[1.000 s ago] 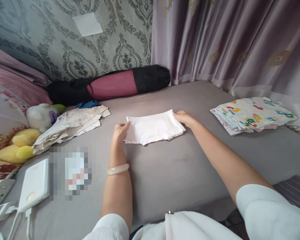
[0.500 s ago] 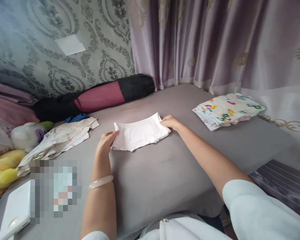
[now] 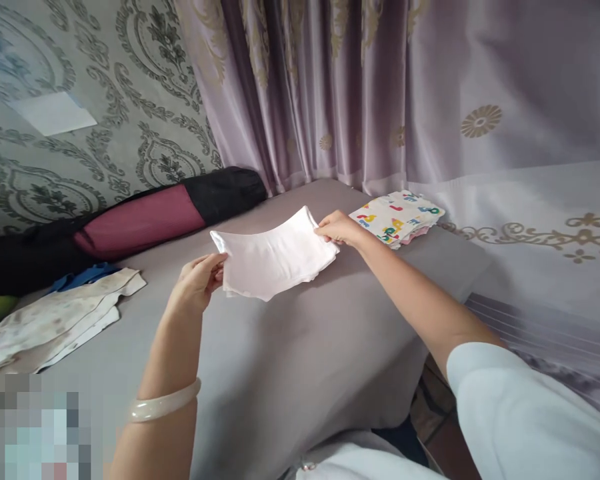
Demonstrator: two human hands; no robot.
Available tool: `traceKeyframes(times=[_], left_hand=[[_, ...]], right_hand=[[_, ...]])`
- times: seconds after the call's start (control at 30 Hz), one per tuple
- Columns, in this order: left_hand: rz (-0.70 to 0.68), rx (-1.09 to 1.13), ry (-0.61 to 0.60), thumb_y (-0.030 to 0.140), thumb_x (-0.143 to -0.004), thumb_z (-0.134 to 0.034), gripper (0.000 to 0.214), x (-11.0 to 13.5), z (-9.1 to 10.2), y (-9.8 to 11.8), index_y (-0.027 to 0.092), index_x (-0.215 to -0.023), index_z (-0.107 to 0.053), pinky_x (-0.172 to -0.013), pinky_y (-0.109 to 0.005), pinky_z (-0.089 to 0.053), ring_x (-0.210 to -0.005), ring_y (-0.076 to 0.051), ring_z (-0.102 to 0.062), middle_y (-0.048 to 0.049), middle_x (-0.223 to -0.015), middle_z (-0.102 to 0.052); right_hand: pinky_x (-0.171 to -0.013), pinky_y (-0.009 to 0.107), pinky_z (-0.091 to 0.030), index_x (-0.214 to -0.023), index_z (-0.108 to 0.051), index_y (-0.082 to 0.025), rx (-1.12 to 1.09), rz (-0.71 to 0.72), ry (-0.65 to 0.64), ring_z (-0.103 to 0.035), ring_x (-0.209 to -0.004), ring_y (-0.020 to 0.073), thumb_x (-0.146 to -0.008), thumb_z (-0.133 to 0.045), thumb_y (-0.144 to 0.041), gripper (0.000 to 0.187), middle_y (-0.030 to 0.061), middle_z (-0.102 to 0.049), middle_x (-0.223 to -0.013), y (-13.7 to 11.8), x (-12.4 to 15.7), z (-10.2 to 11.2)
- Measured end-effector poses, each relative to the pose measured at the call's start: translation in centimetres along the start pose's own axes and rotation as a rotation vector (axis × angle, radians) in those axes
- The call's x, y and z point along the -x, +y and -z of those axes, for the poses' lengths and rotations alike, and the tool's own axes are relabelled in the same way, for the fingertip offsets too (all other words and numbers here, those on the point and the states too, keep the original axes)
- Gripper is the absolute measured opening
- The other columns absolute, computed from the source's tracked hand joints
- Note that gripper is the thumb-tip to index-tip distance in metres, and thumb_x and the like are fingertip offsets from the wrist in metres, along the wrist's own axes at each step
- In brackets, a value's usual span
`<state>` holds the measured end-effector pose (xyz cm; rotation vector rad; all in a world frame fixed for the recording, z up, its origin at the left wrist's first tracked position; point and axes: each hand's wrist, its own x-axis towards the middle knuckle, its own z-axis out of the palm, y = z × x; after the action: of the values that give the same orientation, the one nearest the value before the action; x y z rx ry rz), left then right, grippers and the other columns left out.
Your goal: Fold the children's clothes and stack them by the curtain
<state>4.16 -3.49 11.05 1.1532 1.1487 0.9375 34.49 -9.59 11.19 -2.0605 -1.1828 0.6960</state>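
A folded white garment [image 3: 275, 257], its exact kind unclear, hangs between my two hands just above the grey bed sheet [image 3: 280, 360]. My left hand [image 3: 199, 279] pinches its left edge, thumb on top. At the opposite edge, my right hand [image 3: 337, 228] grips the cloth between thumb and fingers. The upper edge sags a little in the middle. Behind my right hand lies a stack of folded clothes [image 3: 400, 215], the top one white with colourful letter prints.
Light patterned clothes [image 3: 65, 320] and a blue cloth [image 3: 85, 277] lie at the left. A long black and maroon bag [image 3: 145, 217] rests along the wall. Purple curtains [image 3: 330, 100] hang behind the bed. The lower left corner is blurred out.
My view has swung to the right. Both hands have lifted the white garment off the sheet and carried it toward the stack, still holding its two edges.
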Motion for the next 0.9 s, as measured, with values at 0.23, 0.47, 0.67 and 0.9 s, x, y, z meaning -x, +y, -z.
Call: traceKeyframes(times=[0.23, 0.47, 0.67, 0.9], left_hand=[[-0.02, 0.034, -0.122, 0.03, -0.055, -0.078, 0.029, 0.2, -7.9, 0.3, 0.015, -0.068, -0.057, -0.045, -0.018, -0.028, -0.047, -0.004, -0.041, 0.0055, -0.058, -0.049], [-0.008, 0.143, -0.26, 0.032, -0.054, -0.083, 0.032, -0.4, -15.1, -0.3, 0.013, -0.069, -0.062, -0.044, -0.018, -0.026, -0.048, -0.003, -0.045, 0.0012, -0.066, -0.059], [-0.002, 0.193, -0.348, 0.034, -0.057, -0.085, 0.033, -0.8, -20.8, -1.2, 0.014, -0.074, -0.065, -0.045, -0.018, -0.029, -0.049, -0.003, -0.047, -0.0011, -0.072, -0.063], [0.058, 0.216, -0.399, 0.031, -0.064, -0.081, 0.024, -1.2, -27.0, -2.0, 0.015, -0.071, -0.064, -0.046, -0.018, -0.029, -0.05, -0.004, -0.047, -0.0019, -0.071, -0.065]], right_hand=[[-0.039, 0.02, -0.035, -0.07, -0.065, -0.011, -0.116, -0.088, 0.17, -0.048, -0.039, 0.0057, -0.079, -0.068, -0.014, 0.009, 0.0095, -0.073, -0.069, 1.1, 0.2, 7.2], [-0.05, 0.019, -0.046, -0.094, -0.068, -0.005, -0.091, -0.128, 0.411, -0.065, -0.056, 0.0123, -0.081, -0.066, -0.011, 0.014, 0.0132, -0.073, -0.079, 3.4, -0.9, 12.7], [-0.068, 0.029, -0.056, -0.115, -0.064, -0.009, -0.025, -0.09, 0.488, -0.07, -0.081, 0.0212, -0.082, -0.063, -0.012, 0.033, 0.0108, -0.072, -0.089, 6.1, -1.3, 16.1], [-0.091, 0.032, -0.049, -0.138, -0.049, -0.006, 0.367, -0.028, 0.585, -0.063, -0.106, 0.0257, -0.08, -0.057, -0.01, 0.059, 0.0153, -0.069, -0.111, 9.2, -2.0, 18.8]])
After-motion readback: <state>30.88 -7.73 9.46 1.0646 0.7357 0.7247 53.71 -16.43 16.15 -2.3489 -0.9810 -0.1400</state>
